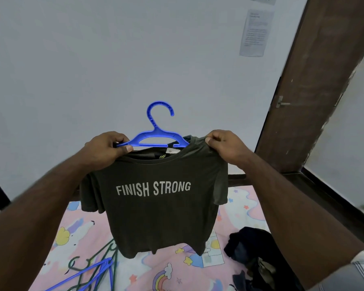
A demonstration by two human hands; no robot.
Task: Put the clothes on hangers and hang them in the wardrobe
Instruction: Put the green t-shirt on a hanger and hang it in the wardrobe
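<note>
T-shirt, dark olive, hangs above the bed on a blue hanger. Left hand pinches the hanger's left arm and the shirt's shoulder; right hand pinches the shirt's right shoulder. Spare hangers and dark clothes lie on the bed.

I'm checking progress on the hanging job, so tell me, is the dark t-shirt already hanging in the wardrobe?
No, the t-shirt is held up over the bed on a blue hanger by the left hand and right hand.

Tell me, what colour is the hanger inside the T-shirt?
Bright blue hanger, seen clearly in the head view.
</note>
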